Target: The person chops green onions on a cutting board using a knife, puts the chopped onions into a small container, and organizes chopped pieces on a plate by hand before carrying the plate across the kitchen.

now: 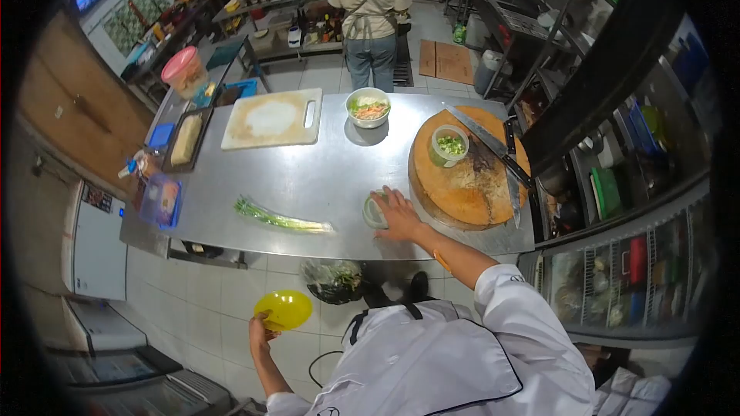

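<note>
My left hand [264,328] grips the edge of a yellow plate [287,310], held out over the floor in front of the steel table. On the table [308,173], my right hand [398,214] is on a small clear container [375,211], its fingers over the right side of the rim. To the left lies a bunch of green onions [281,216]. Right of my right hand is a round wooden chopping block [462,192], bearing a cup of chopped greens [449,145] and knives [487,139]. A white bowl of shredded vegetables [368,108] sits near the far edge.
A white cutting board [270,119], a dark tray [187,139] and a blue-rimmed container [161,200] are on the table's left part. A co-worker [370,15] stands beyond, back turned. Below the near edge is a dark bag with greens [332,280]. Shelves stand right.
</note>
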